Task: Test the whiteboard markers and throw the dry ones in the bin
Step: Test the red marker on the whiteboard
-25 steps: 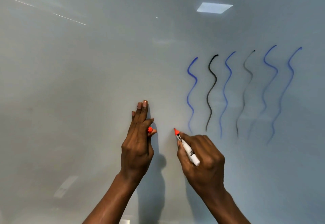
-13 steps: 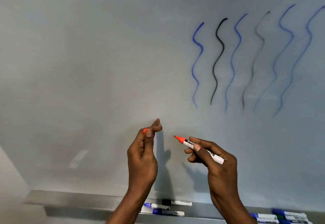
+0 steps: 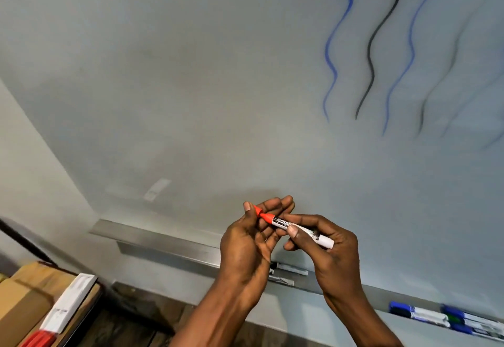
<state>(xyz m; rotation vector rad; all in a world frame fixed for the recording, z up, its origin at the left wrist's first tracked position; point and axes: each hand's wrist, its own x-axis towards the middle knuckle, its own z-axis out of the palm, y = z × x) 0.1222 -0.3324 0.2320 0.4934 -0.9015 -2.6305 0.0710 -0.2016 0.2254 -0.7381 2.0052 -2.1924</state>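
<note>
A white marker (image 3: 306, 231) with a red-orange front end is held low in front of the whiteboard (image 3: 218, 101). My right hand (image 3: 336, 259) grips its barrel between thumb and fingers. My left hand (image 3: 245, 248) meets the marker's tip, its thumb and fingers pinching the red cap (image 3: 258, 211) there. How far the cap sits over the tip is hidden by my fingers. Several wavy blue and black test lines (image 3: 371, 47) run down the board at upper right; no red line shows. No bin is in view.
A metal tray (image 3: 169, 243) runs under the board. Two markers (image 3: 289, 269) lie on it behind my hands, and several blue and green ones (image 3: 425, 315) lie at the right end. Cardboard boxes (image 3: 24, 300) and a white carton (image 3: 71, 300) stand at lower left.
Both hands dropped away from the board and came together. The marker tip, free half a second ago, now meets the cap in my left hand. My view tilted down, revealing tray and boxes.
</note>
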